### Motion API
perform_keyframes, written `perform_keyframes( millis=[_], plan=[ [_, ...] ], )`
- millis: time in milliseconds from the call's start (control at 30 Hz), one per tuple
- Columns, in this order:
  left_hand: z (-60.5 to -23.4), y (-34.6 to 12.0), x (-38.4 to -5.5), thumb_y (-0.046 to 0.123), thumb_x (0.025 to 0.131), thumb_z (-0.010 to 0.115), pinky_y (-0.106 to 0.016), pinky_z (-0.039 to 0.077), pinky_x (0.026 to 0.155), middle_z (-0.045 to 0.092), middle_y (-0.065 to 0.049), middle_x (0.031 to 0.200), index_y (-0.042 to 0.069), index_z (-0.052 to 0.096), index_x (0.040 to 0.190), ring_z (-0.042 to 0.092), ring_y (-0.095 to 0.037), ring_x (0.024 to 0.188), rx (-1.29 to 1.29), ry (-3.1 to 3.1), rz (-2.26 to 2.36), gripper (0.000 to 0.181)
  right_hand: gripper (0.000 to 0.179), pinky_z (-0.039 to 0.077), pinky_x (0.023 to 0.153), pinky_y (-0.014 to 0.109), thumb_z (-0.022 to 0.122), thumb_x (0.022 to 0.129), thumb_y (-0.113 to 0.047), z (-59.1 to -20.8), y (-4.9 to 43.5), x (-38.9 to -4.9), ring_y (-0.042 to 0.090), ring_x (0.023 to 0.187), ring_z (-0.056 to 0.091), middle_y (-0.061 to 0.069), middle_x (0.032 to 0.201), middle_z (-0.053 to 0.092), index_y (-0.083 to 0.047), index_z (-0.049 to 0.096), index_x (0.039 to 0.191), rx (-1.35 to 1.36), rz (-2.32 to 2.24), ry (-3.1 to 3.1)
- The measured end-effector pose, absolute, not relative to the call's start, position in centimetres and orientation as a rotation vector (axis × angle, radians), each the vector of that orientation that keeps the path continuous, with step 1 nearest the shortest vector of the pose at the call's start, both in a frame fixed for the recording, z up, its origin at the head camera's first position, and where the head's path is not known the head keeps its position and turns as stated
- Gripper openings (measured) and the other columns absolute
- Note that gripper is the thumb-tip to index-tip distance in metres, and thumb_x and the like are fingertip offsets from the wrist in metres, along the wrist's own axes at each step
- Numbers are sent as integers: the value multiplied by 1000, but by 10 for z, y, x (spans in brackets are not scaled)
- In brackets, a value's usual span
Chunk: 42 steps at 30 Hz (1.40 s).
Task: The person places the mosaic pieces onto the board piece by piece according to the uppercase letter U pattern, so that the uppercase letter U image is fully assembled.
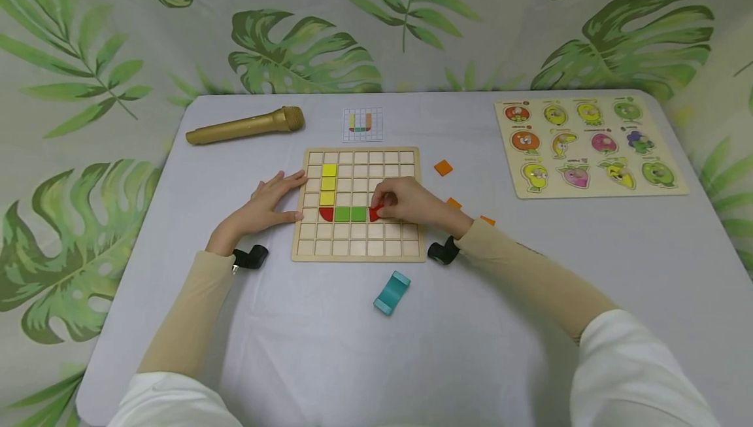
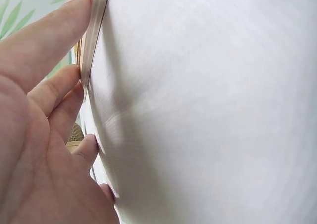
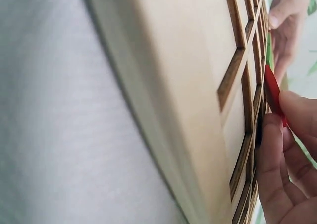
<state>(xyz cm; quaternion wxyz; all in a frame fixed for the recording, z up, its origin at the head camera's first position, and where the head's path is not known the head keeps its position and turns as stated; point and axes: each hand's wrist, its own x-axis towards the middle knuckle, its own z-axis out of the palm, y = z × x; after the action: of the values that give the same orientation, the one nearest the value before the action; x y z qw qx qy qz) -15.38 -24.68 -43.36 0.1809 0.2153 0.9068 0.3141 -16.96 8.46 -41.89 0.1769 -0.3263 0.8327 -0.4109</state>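
Note:
A wooden grid board [image 1: 359,259] lies on the white table. Yellow square tiles [image 1: 327,184] form a column in it. Below them sit a red quarter-round tile [image 1: 326,214] and green square tiles [image 1: 350,214] in a row. My right hand [image 1: 406,201] pinches another red tile [image 3: 271,90] between thumb and fingers, at the right end of that row; the fingers partly cover it. My left hand [image 1: 261,208] rests at the board's left edge, fingers spread, thumb and fingertips touching the wooden side [image 2: 91,40].
Orange square tiles [image 1: 443,167] lie right of the board, partly behind my right arm. A pattern card [image 1: 362,136] and gold microphone [image 1: 244,127] lie beyond it. A fruit puzzle [image 1: 673,188] lies far right; a teal curved block [image 1: 391,293] is in front.

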Motion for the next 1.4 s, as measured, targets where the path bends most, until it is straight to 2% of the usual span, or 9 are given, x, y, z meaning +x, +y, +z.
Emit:
perform_keyframes(
  millis=[467, 733, 833, 1067, 1400],
  plan=[
    [-432, -246, -154, 32, 90, 68, -59, -10, 108, 14, -6, 159, 11, 28, 151, -5, -32, 144, 617, 2559, 886, 76, 12, 47, 66, 26, 71, 82, 2, -416, 79, -166, 15, 73, 54, 4, 84, 62, -4, 68, 91, -1010, -1046, 2449],
    [-430, -245, -154, 31, 90, 68, -60, -10, 108, 14, -7, 159, 10, 28, 151, -5, -34, 144, 629, 2559, 887, 76, 11, 49, 71, 29, 70, 84, -1, -417, 91, -172, 16, 77, 58, 2, 87, 64, -5, 68, 94, -876, -1211, 2321],
    [-430, -245, -155, 31, 90, 68, -60, -10, 108, 14, -7, 159, 10, 28, 151, -5, -34, 144, 632, 2560, 888, 76, 11, 49, 75, 28, 70, 86, -5, -417, 104, -178, 18, 81, 59, 3, 91, 65, -5, 68, 96, -811, -1275, 2266],
    [-430, -245, -155, 31, 90, 68, -60, -10, 107, 14, -7, 159, 10, 28, 151, -5, -34, 144, 630, 2558, 888, 76, 21, 49, 78, 26, 68, 88, -4, -411, 149, -186, 22, 90, 60, 15, 102, 64, 4, 64, 107, -698, -1433, 2140],
    [-430, -245, -155, 31, 90, 67, -60, -10, 107, 13, -7, 159, 10, 28, 151, -5, -33, 144, 626, 2559, 885, 76, 29, 50, 79, 25, 65, 92, -9, -412, 215, -181, 21, 93, 60, 21, 105, 63, 9, 58, 113, -552, -1566, 2158]
  ],
)
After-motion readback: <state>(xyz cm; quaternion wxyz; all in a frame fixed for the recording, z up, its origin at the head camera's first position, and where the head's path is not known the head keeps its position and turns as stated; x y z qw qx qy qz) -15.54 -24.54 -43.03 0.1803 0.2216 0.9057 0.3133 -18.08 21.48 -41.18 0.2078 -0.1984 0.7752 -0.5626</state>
